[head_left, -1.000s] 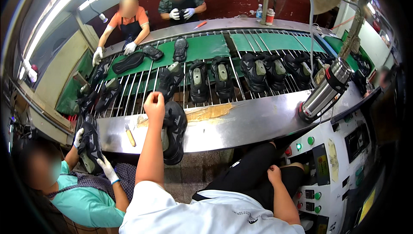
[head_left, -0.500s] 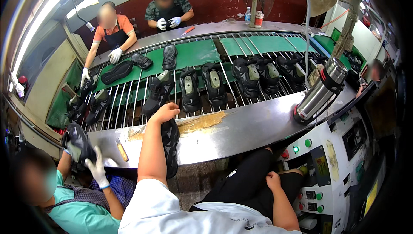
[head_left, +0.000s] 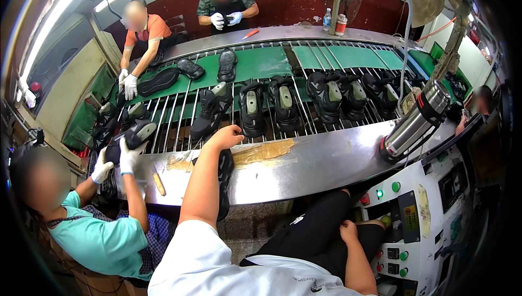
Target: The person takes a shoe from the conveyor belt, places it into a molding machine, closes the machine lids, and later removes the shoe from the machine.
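Note:
My left hand (head_left: 224,138) reaches over the steel edge of the conveyor, its fingers loosely bent and apart with nothing seen between them. Just past the fingertips stands a black sneaker (head_left: 252,116) with a grey-green last in it, on the rollers. Beneath my left forearm lies a dark shoe or sole (head_left: 224,173), partly hidden, jutting over the table's front edge. Another black sneaker (head_left: 211,112) sits a little beyond my wrist. My right hand (head_left: 348,232) rests on my thigh beside the control panel (head_left: 405,209), fingers curled in and nothing visible in them.
More lasted sneakers (head_left: 324,97) line the rollers. A steel thermos (head_left: 416,122) stands at right on the steel ledge (head_left: 321,154); a yellow-handled tool (head_left: 159,184) lies at left. A co-worker in teal (head_left: 98,236) grips a shoe (head_left: 133,135) there. Two people work across the conveyor.
The view has shifted, so the scene sits farther right. The teal co-worker has brought a shoe forward to the rollers, with both gloved hands on it. My hands have hardly moved.

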